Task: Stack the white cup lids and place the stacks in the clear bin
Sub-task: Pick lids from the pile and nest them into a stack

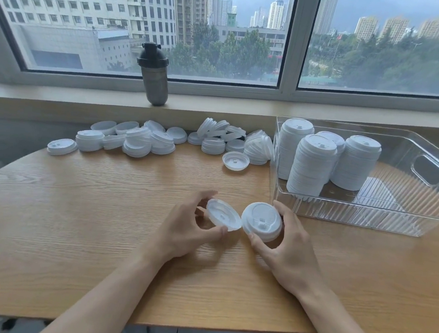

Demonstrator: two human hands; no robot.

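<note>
A light wooden desk (80,223) with a rounded left corner is stretching across the view, its far edge running along the wall under the window. A scatter of loose white cup lids (159,140) and short piles is lying along the far edge, from the left corner toward the middle. A clear bin (399,222) is sitting at the far right corner, just beside the lids. One single upturned lid (235,161) is lying nearest the bin.

Four lid stacks (311,163) in one clear bin (425,168) — two hand-held lids (loose pile uncounted).
</note>
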